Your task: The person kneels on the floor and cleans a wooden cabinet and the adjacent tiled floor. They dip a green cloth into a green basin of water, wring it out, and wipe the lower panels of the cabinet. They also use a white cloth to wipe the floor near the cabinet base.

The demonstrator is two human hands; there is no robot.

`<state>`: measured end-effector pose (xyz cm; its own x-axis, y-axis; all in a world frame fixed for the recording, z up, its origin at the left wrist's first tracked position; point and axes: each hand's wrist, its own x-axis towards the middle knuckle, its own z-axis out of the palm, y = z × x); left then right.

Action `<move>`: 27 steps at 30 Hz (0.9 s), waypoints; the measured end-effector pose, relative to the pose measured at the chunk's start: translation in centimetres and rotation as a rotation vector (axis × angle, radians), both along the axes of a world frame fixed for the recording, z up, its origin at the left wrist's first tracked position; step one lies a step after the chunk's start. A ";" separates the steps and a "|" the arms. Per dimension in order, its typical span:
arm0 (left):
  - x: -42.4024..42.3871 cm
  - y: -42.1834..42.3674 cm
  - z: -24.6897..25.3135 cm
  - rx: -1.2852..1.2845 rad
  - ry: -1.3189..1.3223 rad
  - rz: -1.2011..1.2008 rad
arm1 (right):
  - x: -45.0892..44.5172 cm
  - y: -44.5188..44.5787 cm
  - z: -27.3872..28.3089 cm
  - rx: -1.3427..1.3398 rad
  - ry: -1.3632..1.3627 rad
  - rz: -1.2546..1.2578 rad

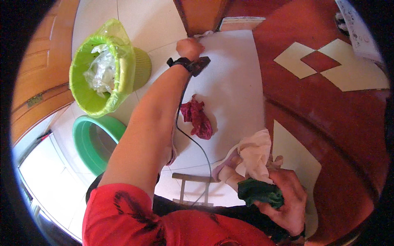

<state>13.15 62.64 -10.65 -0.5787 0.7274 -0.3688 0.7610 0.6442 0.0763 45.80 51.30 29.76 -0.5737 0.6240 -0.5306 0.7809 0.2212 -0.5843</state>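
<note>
My left hand (190, 49) is stretched far forward, low over the pale tiled floor (234, 77), with a black band on the wrist. Its fingers are hidden behind the back of the hand. A whitish scrap (208, 33) shows just beyond it, and whether I hold that is unclear. Close to my body, my right hand (287, 196) grips a bunched dark green cloth (260, 193) together with a pale pinkish cloth (255, 150) that sticks out ahead. Between my hands a crumpled dark red cloth (198, 118) lies on the floor.
A lime-green bin (141, 67) with a bag liner and crumpled clear plastic stands at left, beside a green basin (81, 144). A thin black cable (200, 146) hangs from my left wrist. Near my feet is a low frame (194, 177). Red flooring (292, 113) lies right; wooden doors (40, 58) left.
</note>
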 end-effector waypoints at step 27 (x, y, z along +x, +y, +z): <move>4.7 1.5 -5.0 0.850 -0.804 0.754 | 4.2 -1.4 1.4 0.051 0.060 0.070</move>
<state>17.85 64.15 -15.66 -0.7695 0.5046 -0.3914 -0.1846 0.4110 0.8927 50.03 49.94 31.14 -0.6466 0.6065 -0.4626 0.7266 0.3050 -0.6157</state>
